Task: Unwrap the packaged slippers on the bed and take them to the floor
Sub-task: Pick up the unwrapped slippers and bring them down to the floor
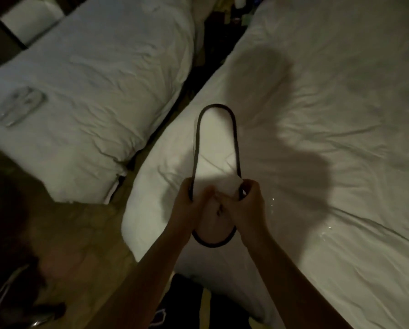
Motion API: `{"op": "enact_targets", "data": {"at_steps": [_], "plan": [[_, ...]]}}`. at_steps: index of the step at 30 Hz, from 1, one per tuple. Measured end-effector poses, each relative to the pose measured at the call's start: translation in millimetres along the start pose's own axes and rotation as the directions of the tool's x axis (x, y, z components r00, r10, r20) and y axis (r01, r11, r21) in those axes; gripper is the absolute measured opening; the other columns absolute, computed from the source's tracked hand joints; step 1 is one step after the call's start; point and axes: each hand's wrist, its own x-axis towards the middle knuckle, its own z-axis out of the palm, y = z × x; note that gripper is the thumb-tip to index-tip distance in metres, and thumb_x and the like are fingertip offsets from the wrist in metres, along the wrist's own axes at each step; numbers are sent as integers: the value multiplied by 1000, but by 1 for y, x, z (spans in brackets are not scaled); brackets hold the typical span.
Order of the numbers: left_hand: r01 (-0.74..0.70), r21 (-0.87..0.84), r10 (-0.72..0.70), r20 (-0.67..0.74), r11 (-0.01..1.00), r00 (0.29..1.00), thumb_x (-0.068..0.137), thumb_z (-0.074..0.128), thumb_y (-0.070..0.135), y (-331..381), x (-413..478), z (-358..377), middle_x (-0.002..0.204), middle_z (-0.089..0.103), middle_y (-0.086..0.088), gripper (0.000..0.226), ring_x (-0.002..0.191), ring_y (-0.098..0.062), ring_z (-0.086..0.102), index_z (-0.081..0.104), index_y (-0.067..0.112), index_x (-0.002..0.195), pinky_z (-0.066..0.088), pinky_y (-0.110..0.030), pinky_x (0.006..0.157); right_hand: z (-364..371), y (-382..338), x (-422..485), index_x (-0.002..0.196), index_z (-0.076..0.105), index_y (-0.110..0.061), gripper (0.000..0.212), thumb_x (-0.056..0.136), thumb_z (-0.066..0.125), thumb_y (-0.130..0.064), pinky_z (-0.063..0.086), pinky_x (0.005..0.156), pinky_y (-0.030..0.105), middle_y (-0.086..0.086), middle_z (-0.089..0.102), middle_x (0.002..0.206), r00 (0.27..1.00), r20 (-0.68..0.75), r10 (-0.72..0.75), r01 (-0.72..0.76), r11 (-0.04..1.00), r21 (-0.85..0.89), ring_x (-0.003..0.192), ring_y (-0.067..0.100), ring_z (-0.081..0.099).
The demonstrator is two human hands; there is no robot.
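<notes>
A white slipper (216,143) with a dark rim is held up over the near corner of the right bed (329,138), its long end pointing away from me. My left hand (194,205) grips its left side and my right hand (246,205) grips its right side, both closed around the toe-band area. A second slipper seems to lie flat against the first; I cannot tell for sure. Shiny clear plastic wrap (329,231) lies on the sheet to the right of my hands. Another packaged pair (21,105) rests on the left bed (99,79).
A narrow gap of floor (175,100) runs between the two beds. Brown floor (80,229) spreads at lower left, with a metal chair frame (6,295) near the bottom-left corner. Dark clutter sits at the top between the beds.
</notes>
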Motion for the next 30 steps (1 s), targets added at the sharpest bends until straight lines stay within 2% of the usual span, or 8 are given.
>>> {"op": "enact_targets", "data": {"at_steps": [4,6,9,13,17,19,22,30], "plan": [[262,-437,-213,159,860,964,96,34,50,-2,-5,-41,92,77,-8,46,85,-20,74,72,24,100,59,-30,67,3,-8,-5,89,54,-20,33,69,79,-28,51,57,30,10,68,88,995,52,85,-92,985,145,76,24,67],[361,-472,-302,200,804,932,100,31,36,-7,-6,-58,87,74,-7,38,70,-16,73,60,18,116,58,-27,57,12,-19,-13,98,60,-18,30,73,76,-24,54,61,36,7,70,87,989,136,65,-92,976,199,75,22,67],[474,-494,-382,281,728,880,101,26,25,-16,-15,-81,105,70,-6,39,84,-20,63,45,7,131,52,-29,73,40,-32,-31,103,58,-24,33,74,74,-24,58,70,43,4,70,88,980,199,27,-56,989,139,77,21,69],[465,-566,-346,311,680,885,97,30,36,-29,-6,-149,82,76,-3,34,75,-19,70,54,18,113,55,-32,60,108,-45,-55,95,50,-36,33,72,74,-36,58,71,38,-9,63,95,989,148,-11,7,1000,30,88,15,65],[469,-501,-414,225,727,882,102,26,29,-49,19,-253,84,60,-9,45,78,-19,59,48,6,134,48,-32,66,204,-57,-83,91,49,-33,31,72,73,-33,57,61,38,-1,68,87,991,117,-61,59,998,22,74,18,68],[376,-494,-341,164,784,926,99,35,30,-47,23,-317,71,71,-8,42,69,-18,69,72,10,100,54,-28,58,249,-63,-96,91,54,-29,31,72,76,-22,59,60,34,-1,70,80,988,96,-118,112,991,68,66,9,69],[131,-361,-184,-115,923,976,90,57,25,-45,20,-420,64,74,3,26,62,-10,71,70,21,68,54,-22,51,307,-70,-114,86,55,-25,27,74,77,-14,56,63,35,1,67,78,986,87,-142,136,988,67,66,13,68],[69,-279,-142,-250,958,958,85,67,21,-74,59,-536,70,74,4,10,66,-11,70,72,27,80,55,-24,58,427,-61,-119,98,60,-34,30,75,77,-24,55,74,34,-7,68,103,985,172,-28,5,991,133,92,12,65]]}}
